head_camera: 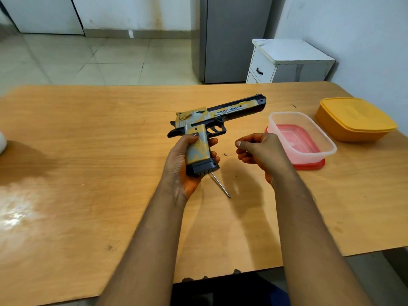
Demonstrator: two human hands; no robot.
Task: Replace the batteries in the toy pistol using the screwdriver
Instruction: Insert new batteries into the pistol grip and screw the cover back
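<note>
The toy pistol (217, 115) is yellow, grey and black, with its barrel pointing right and away. My left hand (183, 164) is wrapped around its grip and holds it above the wooden table (88, 151). The screwdriver's metal shaft (220, 184) sticks out on the table from under the pistol's butt; its handle is hidden behind my left hand. A tiny dark screw (225, 154) lies on the table between my hands. My right hand (258, 151) hovers to the right of the grip with its fingers curled loosely; whether anything is pinched in it is unclear.
A clear plastic box (309, 131) sits on a red lid (313, 166) right of my right hand. A yellow lidded container (355, 119) stands at the far right. A white object (2, 143) shows at the left edge. Beyond the table stand a grey fridge (231, 38) and a white cabinet (289, 60).
</note>
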